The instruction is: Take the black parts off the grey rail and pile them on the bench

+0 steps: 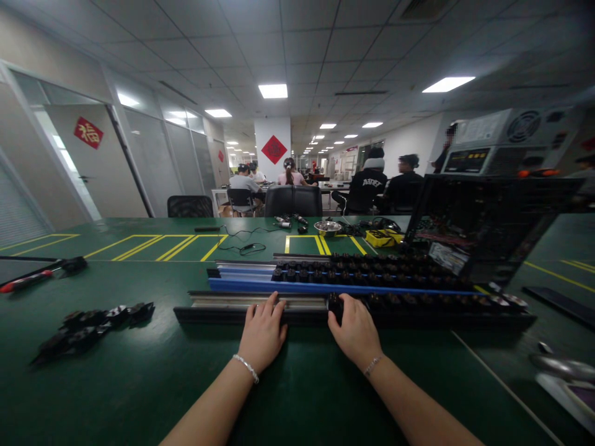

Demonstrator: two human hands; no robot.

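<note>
A long black rail with a silvery channel (209,314) lies across the green table in front of me. My left hand (263,337) rests on its left half, fingers stretched out over the channel. At mid-rail my right hand (357,334) grips a small black part (334,303), which sits at the channel; its exact kind is unclear. To the right, a row of similar dark parts (409,300) fills the same rail. Just behind runs a blue rail (242,285), with more black parts (302,272) lined up along it.
Loose black parts (88,325) lie at left, near a red-handled tool (28,284). An opened computer case (488,223) stands at right. Farther back are a metal bowl (327,227), a yellow tray (383,238) and cables (251,248). Several people sit beyond the table.
</note>
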